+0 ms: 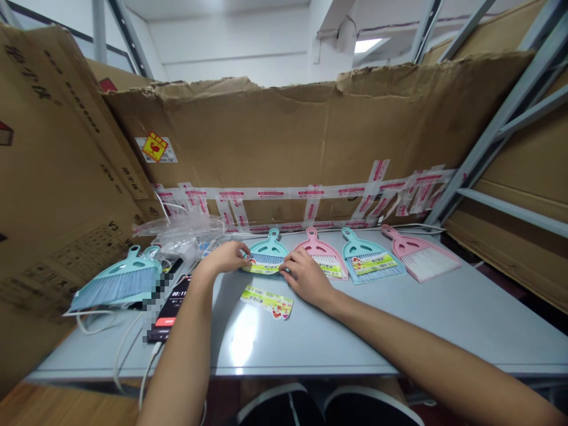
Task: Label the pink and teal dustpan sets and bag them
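As the left hand (pixel 225 257) and right hand (pixel 306 277) narrowly pinch a teal dustpan's (pixel 268 241) label (pixel 261 267), its print is unreadable.

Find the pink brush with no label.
The far-right brush in the row: its white bristles are bare, while the other pink brush has a label across its bristles.

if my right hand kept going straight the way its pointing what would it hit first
Probably the small teal dustpan, at its green-and-yellow label. The right hand points up and to the left, and its fingertips seem to touch that label's end, though depth is hard to judge here.
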`<state>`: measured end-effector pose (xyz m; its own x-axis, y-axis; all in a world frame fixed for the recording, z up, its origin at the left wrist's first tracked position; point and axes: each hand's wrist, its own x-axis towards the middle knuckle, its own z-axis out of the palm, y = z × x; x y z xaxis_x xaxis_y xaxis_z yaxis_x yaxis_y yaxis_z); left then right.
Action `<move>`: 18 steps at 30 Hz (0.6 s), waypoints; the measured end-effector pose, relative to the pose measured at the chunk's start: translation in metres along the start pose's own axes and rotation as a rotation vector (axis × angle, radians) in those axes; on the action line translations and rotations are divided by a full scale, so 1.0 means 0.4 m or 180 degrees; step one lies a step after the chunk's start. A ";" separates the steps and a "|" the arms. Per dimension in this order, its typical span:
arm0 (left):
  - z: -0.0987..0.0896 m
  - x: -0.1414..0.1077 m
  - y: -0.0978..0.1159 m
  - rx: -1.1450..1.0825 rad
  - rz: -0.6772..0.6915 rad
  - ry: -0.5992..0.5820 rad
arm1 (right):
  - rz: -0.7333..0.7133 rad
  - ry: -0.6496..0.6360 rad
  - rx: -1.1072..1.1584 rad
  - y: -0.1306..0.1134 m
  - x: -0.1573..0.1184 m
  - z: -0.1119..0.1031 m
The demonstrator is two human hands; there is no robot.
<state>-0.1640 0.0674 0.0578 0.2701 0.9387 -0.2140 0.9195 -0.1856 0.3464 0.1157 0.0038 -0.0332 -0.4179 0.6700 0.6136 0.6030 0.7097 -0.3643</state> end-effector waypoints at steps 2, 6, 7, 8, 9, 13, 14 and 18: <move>0.001 0.002 0.001 0.0032 0.0006 0.0095 | 0.0012 -0.0001 -0.0110 0.004 0.003 0.000; 0.008 0.010 -0.001 0.0035 0.0051 0.0140 | 0.0023 -0.0025 -0.0242 0.007 0.007 0.000; 0.010 0.012 -0.003 0.0043 0.0074 0.0142 | 0.0034 -0.0036 -0.0273 0.006 0.008 0.000; 0.012 0.015 -0.005 0.0051 0.0095 0.0147 | 0.0055 -0.0043 -0.0302 0.005 0.008 0.000; 0.015 0.018 -0.007 0.0059 0.0104 0.0159 | 0.0078 -0.0052 -0.0329 0.004 0.008 0.000; 0.022 0.028 -0.016 0.0083 0.0080 0.0245 | 0.0172 -0.0061 -0.0421 -0.002 0.008 0.000; 0.024 0.030 -0.019 0.0079 0.0077 0.0257 | 0.0200 -0.0068 -0.0445 -0.003 0.008 0.001; 0.032 0.041 -0.029 0.0054 0.0095 0.0265 | 0.0318 -0.0110 -0.0518 -0.006 0.008 0.004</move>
<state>-0.1665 0.0813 0.0384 0.2735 0.9535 -0.1268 0.9163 -0.2182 0.3359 0.1118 0.0046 -0.0315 -0.3717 0.7444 0.5547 0.7435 0.5965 -0.3024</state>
